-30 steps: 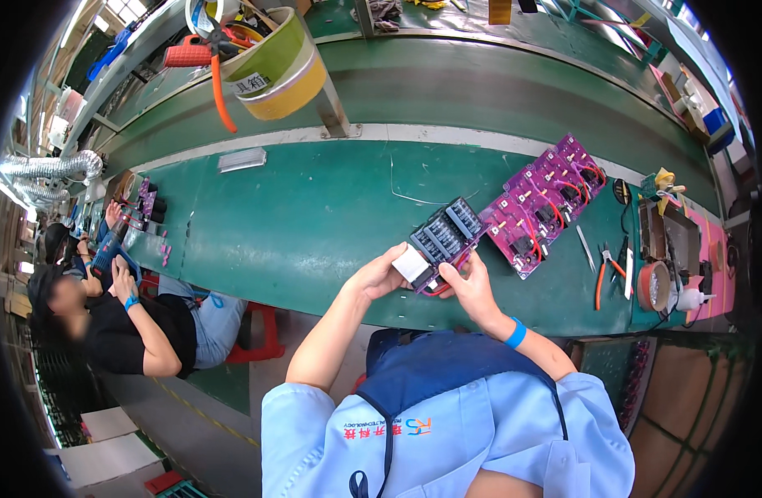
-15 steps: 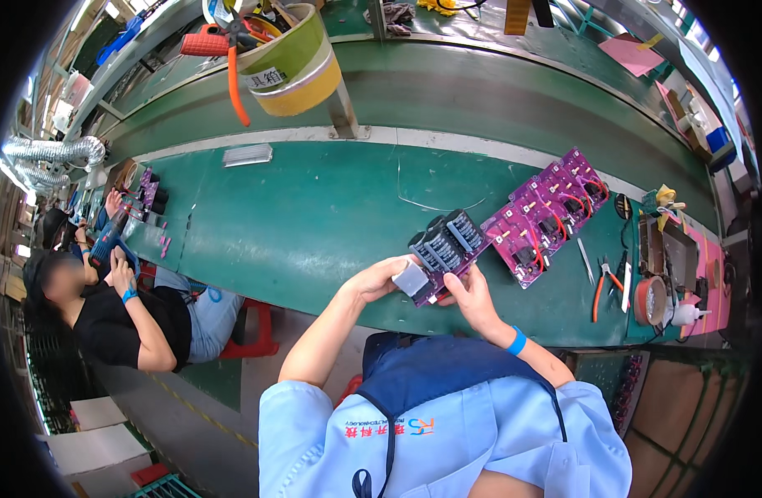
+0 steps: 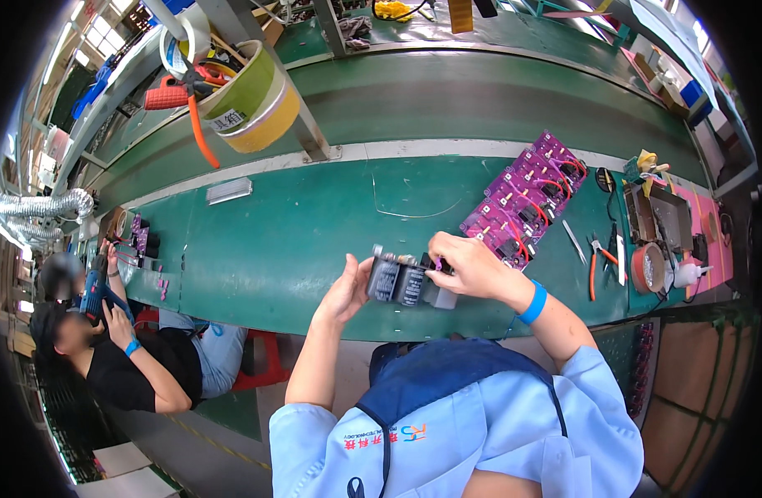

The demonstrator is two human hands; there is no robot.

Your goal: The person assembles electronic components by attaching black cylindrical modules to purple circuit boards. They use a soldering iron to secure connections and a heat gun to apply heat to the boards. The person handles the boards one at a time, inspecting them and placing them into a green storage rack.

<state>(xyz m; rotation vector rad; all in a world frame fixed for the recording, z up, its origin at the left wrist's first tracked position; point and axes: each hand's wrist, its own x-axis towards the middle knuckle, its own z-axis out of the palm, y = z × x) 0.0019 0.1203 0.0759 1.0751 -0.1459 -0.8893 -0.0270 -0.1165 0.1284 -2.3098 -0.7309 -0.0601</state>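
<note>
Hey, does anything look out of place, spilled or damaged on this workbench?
One oddity: a thin, pale, curved strand seems to lie loose on the green tabletop, beyond your right hand and the black-cylinder circuit assembly it grips. Possibly stray wire. I see no spill or obvious damage.

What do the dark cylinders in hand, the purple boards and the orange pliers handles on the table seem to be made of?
Dark cylinders: perhaps plastic-sleeved, slightly shiny, with pale print; core hidden.
Purple boards: probably rigid coated laminate, slightly glossy, flat and evenly coloured.
Orange pliers handles: likely smooth plastic or rubber, bright beside the darker, metal-looking jaws.
</note>
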